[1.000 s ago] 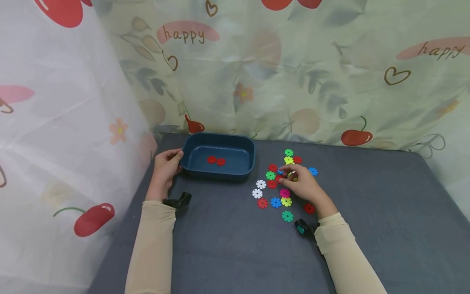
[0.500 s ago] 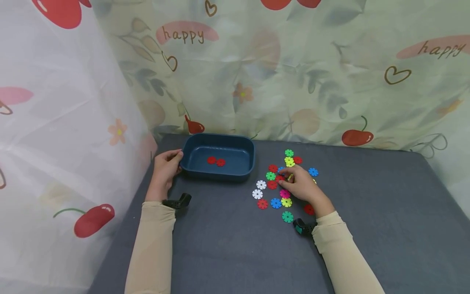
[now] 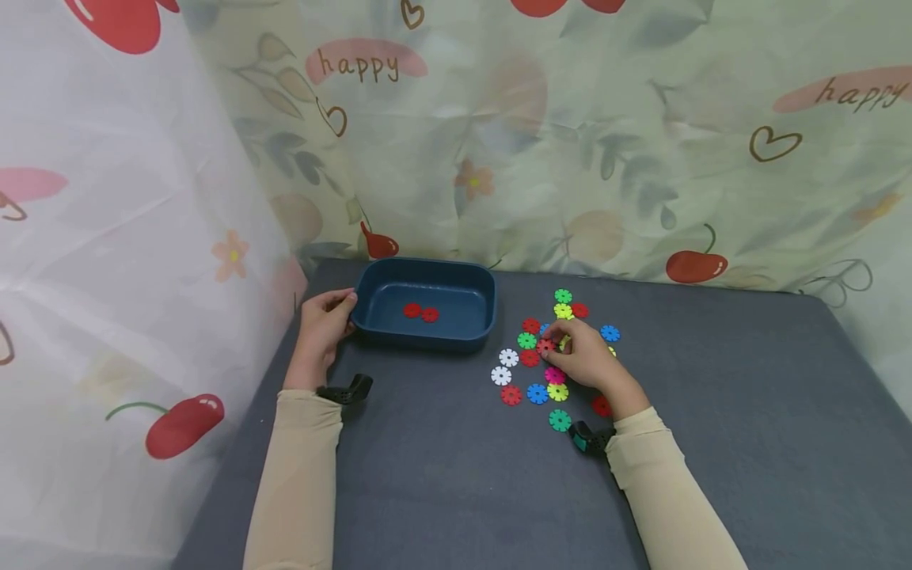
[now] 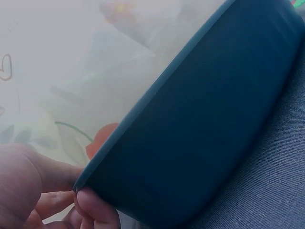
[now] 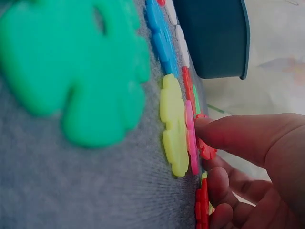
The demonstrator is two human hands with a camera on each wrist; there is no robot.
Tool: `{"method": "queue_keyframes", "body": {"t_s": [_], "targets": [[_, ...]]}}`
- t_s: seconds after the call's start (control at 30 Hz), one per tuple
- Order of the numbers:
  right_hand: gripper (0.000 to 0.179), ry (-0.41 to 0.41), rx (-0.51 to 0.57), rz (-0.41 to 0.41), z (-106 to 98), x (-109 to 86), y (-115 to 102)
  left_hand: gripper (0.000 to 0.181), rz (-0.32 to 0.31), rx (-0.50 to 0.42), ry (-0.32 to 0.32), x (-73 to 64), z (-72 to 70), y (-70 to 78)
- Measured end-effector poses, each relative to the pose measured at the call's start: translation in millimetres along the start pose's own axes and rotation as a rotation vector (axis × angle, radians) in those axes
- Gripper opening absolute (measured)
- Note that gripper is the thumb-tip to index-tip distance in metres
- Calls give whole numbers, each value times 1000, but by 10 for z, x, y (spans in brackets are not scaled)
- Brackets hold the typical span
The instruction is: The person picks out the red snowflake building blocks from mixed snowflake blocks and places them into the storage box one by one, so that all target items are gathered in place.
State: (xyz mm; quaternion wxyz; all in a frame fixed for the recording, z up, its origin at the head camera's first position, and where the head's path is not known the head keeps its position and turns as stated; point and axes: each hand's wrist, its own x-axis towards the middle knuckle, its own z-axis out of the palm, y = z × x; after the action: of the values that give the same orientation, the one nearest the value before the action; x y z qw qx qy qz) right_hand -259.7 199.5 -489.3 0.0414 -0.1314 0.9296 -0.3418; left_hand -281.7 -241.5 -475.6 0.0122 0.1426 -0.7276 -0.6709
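Observation:
In the head view, my left hand [image 3: 321,336] pinches the left rim of a dark blue rectangular basin [image 3: 442,343], thumb and fingers on either side of it, as the left wrist view also shows. Two red notched discs [image 3: 412,310] lie inside. My right hand [image 3: 586,356] is over a spread of flat plastic snowflake discs, right of the basin. Its thumb and finger pinch a red snowflake disc [image 5: 208,150], which looks tilted in the right wrist view. A pink disc [image 3: 554,375] and a yellow disc [image 5: 173,126] lie close by. Some discs are partly hidden under this hand.
Around the right hand lie white [image 3: 502,376], blue [image 3: 537,393], teal-green [image 3: 560,420] and more red discs [image 3: 511,395]. A blue disc [image 3: 609,333] lies farther right. Behind the grey-covered table [image 3: 442,475] hangs a patterned curtain [image 3: 541,158].
My right hand has shifted slightly down, its fingertips drawing together on the red disc. The left hand and the basin have stayed where they were.

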Motion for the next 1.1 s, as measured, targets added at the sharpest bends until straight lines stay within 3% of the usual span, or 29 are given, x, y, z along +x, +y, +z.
{"method": "queue_keyframes", "body": {"t_s": [0.4,0.57,0.77,0.93,1.1], "targets": [[11,59,128,-19,-30,-23,-75,40,-4,-3,11,-9,12,19],[19,96,286,8,-44,-9,-141,41,-12,-2,9,-9,2,20],[25,154,497,50,-36,27,-299,40,-21,-6,11,-11,1,38],[25,177,569,38,9,113,-467,40,-24,-6,8,-13,0,47],[22,149,608,20,75,204,-654,41,-22,-8,5,-12,4,47]]}}
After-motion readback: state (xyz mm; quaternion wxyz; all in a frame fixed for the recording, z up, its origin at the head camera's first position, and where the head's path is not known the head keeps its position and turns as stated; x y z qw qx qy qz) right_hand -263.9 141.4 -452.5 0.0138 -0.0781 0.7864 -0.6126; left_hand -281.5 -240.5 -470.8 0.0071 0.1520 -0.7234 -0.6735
